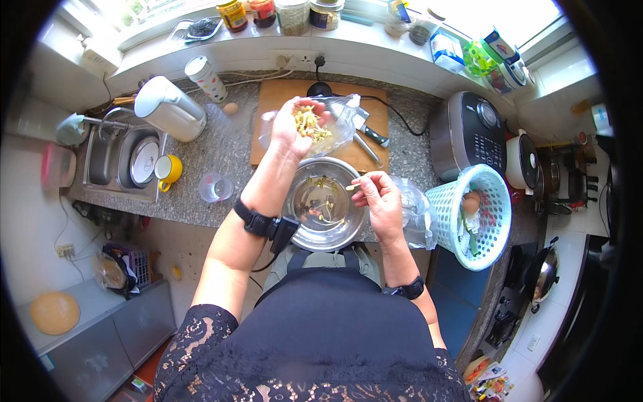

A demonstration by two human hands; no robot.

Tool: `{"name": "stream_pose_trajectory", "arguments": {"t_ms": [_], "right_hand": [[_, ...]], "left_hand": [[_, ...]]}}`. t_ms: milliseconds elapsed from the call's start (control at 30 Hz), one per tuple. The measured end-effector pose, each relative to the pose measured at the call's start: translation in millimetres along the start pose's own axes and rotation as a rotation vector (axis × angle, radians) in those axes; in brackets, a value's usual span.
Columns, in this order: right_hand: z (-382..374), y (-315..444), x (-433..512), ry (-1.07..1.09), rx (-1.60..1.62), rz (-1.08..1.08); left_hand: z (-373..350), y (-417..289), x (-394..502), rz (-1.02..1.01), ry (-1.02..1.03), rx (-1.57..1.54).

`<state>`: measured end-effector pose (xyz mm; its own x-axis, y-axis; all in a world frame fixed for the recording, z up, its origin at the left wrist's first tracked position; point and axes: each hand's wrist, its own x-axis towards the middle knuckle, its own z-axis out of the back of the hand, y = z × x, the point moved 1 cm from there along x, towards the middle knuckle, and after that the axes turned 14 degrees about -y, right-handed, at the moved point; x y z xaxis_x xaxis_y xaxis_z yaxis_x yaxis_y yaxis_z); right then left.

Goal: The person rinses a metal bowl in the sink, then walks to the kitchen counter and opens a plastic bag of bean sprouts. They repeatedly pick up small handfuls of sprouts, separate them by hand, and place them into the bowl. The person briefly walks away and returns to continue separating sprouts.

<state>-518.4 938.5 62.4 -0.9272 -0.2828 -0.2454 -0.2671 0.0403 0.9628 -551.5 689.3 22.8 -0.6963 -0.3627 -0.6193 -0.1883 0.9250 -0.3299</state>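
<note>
My left hand [294, 128] is cupped around a clump of bean sprouts [311, 124], above a clear plastic bag [346, 123] on the wooden cutting board [271, 100]. Between the thumb and fingers of my right hand [382, 201] is a single bean sprout [353, 186], over the right rim of a stainless steel bowl [294, 201]. A few sprouts and some loose bits lie in the bowl, which stands at the counter's front edge. Just right of the bag, a knife [374, 135] with a black handle rests on the board, beside a metal-handled tool [369, 151].
A light blue perforated basket [442, 221] with eggshell and scraps stands at the right, next to another plastic bag [414, 216]. Behind it is an electric cooker [452, 135]. Leftward are a plastic cup [216, 188], yellow mug [171, 170], white kettle [171, 110], egg [231, 108] and sink [103, 156].
</note>
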Motion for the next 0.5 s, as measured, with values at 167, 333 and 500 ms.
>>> {"name": "stream_pose_trajectory", "arguments": {"t_ms": [167,333,500], "right_hand": [[-6,-35,14,0.044,0.020,-0.229],[-4,-67,17,0.010,0.138,-0.406],[-1,-80,14,0.017,0.187,-0.448]], "left_hand": [[36,12,36,-0.145,-0.397,0.299],[55,13,4,-0.579,-0.230,1.309],[55,10,-64,-0.390,0.099,0.887]]}}
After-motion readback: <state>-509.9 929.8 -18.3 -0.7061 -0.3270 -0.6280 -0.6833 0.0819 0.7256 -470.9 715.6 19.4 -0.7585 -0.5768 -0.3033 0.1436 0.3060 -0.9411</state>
